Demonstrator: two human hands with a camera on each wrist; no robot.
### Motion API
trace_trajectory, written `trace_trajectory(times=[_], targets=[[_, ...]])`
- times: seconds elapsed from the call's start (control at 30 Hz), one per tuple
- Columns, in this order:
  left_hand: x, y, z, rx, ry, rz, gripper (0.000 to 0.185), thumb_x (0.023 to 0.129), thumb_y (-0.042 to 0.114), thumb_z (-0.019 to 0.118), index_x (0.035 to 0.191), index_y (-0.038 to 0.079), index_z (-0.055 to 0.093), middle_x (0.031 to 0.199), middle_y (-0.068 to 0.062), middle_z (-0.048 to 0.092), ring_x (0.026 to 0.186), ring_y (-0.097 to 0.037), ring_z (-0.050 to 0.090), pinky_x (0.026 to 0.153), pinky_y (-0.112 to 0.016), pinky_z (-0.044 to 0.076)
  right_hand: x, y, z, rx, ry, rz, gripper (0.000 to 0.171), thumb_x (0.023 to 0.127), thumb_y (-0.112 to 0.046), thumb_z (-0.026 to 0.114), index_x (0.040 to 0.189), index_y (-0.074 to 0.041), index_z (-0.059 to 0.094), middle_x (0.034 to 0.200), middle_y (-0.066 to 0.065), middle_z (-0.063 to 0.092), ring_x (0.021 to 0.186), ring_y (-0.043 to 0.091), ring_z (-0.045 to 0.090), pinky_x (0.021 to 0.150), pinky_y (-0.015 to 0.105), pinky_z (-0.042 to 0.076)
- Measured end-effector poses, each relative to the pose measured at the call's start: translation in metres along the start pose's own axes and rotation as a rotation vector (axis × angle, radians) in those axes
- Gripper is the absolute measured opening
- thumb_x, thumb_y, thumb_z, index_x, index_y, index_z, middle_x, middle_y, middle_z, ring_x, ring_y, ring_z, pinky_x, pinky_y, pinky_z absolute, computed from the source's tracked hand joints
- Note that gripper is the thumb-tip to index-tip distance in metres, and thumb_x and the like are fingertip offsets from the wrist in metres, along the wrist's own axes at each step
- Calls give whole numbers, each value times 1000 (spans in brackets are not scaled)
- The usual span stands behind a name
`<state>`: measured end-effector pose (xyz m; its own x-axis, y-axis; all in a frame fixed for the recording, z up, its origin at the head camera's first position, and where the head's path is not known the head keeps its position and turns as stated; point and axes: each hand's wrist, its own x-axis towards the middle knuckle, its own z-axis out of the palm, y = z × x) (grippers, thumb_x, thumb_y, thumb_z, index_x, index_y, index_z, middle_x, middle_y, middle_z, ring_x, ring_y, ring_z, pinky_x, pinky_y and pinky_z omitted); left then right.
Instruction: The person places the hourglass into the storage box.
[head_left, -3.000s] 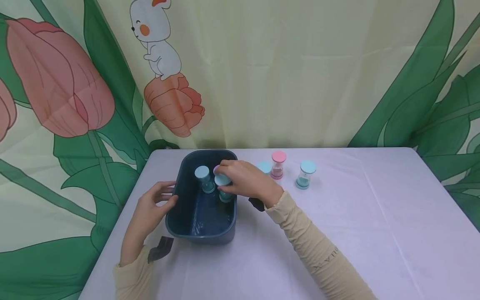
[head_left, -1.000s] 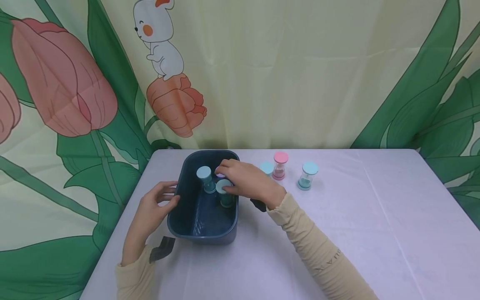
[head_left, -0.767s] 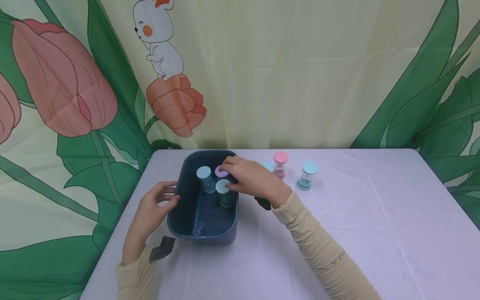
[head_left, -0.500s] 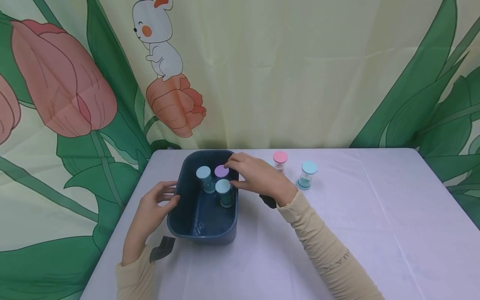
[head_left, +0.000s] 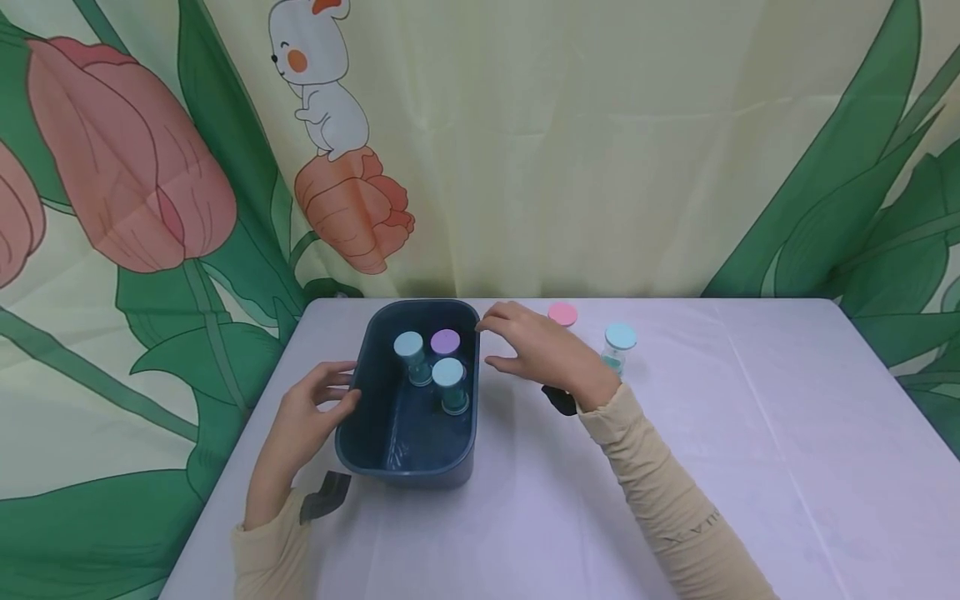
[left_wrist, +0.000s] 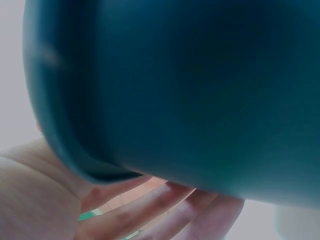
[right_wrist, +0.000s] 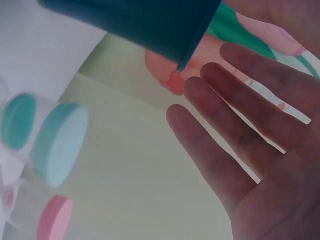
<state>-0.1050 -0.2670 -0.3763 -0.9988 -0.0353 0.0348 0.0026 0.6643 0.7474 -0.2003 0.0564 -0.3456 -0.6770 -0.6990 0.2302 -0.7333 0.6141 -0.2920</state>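
Inside the dark blue bin stand two blue-capped sand timers, one at the left and one nearer the right wall. A purple-capped sand timer is just behind them. My left hand rests against the bin's left outer side, thumb at the rim; the left wrist view shows its fingers stretched along the wall. My right hand hovers just past the bin's right rim, holding nothing, its fingers spread in the right wrist view.
Right of the bin, a pink-capped sand timer stands partly hidden behind my right hand, with a blue-capped one farther right. The right wrist view also shows a blue-capped timer. A printed curtain hangs behind the white table.
My right hand lowered a blue-capped sand timer onto the bin floor, let go of it, and moved right, out over the rim. My left hand has stayed at the bin.
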Motion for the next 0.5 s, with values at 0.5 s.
trace_trajectory(times=[0.5], targets=[[0, 1, 0, -14, -5, 3, 46, 97, 21, 65, 139, 9, 52, 133, -19, 60, 119, -38, 61, 93, -52, 55, -19, 23, 4, 35, 44, 25, 40, 86, -16, 78, 120, -1, 66, 118, 10, 63, 112, 23, 59, 96, 33, 53]])
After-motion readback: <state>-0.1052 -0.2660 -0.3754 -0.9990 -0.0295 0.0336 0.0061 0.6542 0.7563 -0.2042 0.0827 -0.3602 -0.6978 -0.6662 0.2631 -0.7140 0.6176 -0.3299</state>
